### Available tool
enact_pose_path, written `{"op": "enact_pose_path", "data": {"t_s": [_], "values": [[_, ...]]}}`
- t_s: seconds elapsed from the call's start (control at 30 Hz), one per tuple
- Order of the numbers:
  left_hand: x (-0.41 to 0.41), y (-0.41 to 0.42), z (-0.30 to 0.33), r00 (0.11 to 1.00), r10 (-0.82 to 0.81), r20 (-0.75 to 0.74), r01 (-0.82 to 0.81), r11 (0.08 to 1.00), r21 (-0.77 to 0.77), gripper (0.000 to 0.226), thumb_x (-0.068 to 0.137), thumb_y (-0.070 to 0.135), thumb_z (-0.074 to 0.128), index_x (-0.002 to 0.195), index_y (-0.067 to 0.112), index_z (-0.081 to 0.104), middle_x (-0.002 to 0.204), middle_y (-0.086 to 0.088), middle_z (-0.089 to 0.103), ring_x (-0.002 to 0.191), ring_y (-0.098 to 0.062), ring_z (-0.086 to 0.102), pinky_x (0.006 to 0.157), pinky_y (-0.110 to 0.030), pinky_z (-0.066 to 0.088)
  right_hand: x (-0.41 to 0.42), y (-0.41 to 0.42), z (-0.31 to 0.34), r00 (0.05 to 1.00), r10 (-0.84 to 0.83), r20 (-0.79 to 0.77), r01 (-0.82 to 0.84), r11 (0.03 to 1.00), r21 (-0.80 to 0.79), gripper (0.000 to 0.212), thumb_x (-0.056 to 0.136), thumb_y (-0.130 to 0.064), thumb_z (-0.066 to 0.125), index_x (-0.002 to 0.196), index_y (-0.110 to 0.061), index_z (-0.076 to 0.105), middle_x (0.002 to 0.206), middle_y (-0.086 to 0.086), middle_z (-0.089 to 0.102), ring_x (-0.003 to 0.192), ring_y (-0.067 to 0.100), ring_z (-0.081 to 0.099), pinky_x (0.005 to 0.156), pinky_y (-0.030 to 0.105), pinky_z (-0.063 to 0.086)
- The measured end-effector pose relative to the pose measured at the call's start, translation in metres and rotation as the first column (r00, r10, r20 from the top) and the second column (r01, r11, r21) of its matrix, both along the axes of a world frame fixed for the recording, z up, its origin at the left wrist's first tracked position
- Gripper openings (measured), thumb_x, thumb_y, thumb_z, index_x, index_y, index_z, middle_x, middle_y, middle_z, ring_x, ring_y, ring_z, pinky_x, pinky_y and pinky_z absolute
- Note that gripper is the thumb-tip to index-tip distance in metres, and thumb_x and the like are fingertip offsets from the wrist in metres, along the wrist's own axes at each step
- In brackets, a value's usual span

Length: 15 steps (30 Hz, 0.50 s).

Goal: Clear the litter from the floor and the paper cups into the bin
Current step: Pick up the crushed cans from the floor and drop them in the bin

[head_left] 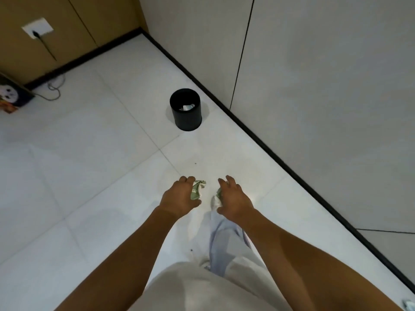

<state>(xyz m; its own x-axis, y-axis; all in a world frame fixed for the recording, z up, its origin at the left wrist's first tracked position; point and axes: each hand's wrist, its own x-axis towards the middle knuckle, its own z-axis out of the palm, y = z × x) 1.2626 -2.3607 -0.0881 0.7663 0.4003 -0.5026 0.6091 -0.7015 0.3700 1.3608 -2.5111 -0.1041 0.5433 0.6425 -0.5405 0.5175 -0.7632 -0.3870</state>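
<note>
A round black bin stands on the white tiled floor near the right wall, with pale scraps at its bottom. Well short of it, both my arms reach forward. My left hand is shut on a crumpled green and white paper cup. My right hand grips another crumpled green and white piece of litter, mostly hidden under the fingers. Both hands hang above the floor, about a tile's length from the bin.
A black skirting runs along the grey wall on the right. A cable trails from a wall socket at the far left, beside a printed box. A small pale scrap lies at the bottom right corner.
</note>
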Motion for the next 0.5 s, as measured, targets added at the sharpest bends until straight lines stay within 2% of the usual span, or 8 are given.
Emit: {"op": "enact_pose_path", "data": {"t_s": [0.2,0.3,0.5], "values": [[0.094,0.080,0.001,0.995,0.089,-0.042,-0.089,0.996,-0.012,0.066,0.082,0.039,0.068,0.137,0.019,0.037,0.128,-0.004,0.045,0.117,-0.022,0.049,0.093,-0.038,0.047,0.106,0.084,0.001,0.997,0.078,-0.005,-0.078,0.997,-0.027,0.086,0.080,-0.020,0.073,0.148,-0.019,0.020,0.155,0.003,0.011,0.134,0.025,0.033,0.094,0.034,0.047],[0.133,0.119,0.002,0.991,0.131,-0.001,-0.131,0.991,0.002,0.065,0.081,0.039,0.068,0.135,0.019,0.038,0.126,-0.003,0.047,0.116,-0.022,0.050,0.091,-0.039,0.049,0.153,0.126,0.002,0.994,0.110,0.017,-0.109,0.994,-0.030,0.085,0.080,-0.021,0.074,0.147,-0.019,0.022,0.154,0.003,0.013,0.134,0.025,0.034,0.093,0.034,0.047],[0.182,0.200,-0.007,0.985,0.172,-0.027,-0.173,0.985,-0.011,0.063,0.080,0.038,0.068,0.133,0.021,0.040,0.123,-0.002,0.047,0.114,-0.022,0.050,0.085,-0.036,0.048,0.216,0.211,0.000,0.990,0.144,-0.015,-0.144,0.989,-0.043,0.084,0.080,-0.023,0.075,0.146,-0.019,0.023,0.153,0.004,0.016,0.133,0.025,0.036,0.095,0.033,0.046]]}}
